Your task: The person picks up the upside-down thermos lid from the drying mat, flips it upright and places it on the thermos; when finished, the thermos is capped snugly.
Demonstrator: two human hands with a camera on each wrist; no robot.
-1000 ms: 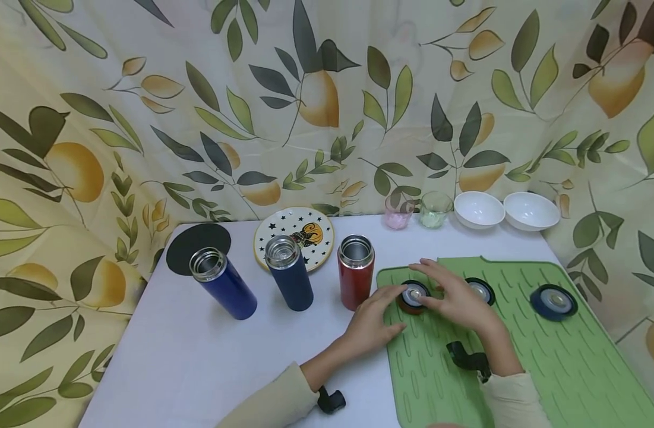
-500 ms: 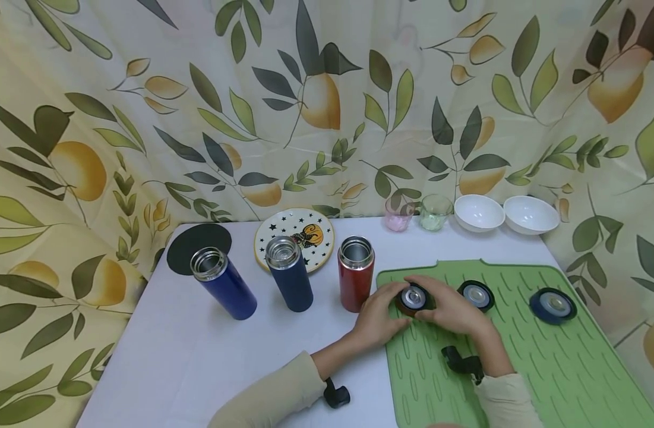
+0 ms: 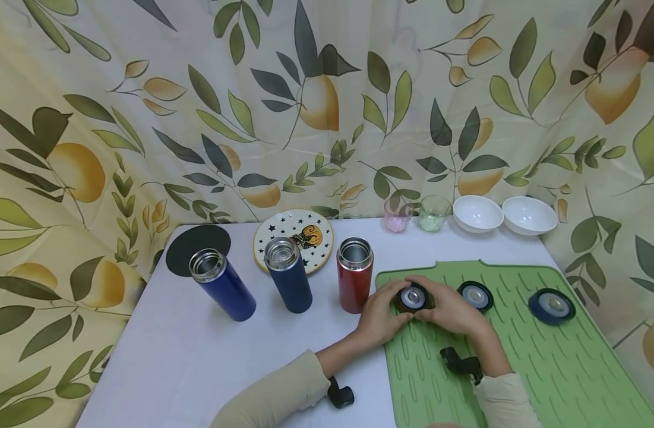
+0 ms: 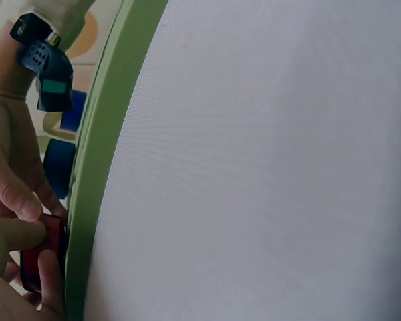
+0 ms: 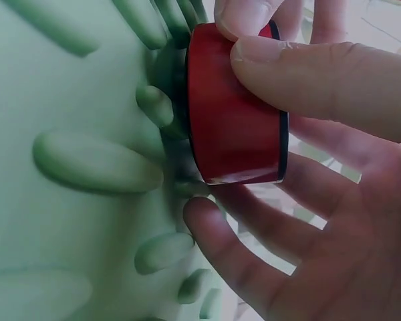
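Left hand (image 3: 379, 316), right hand (image 3: 455, 306) closing in since second ago, gripping red lid (image 3: 413, 296) on green mat (image 3: 524, 368): reaching giving way to holding.

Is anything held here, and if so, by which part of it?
Yes, the red lid: the left hand and right hand both grip it around its side wall.

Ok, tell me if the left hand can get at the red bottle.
Probably yes: the red bottle stands beside the left hand, nothing visible between them, though that hand grips the red lid.
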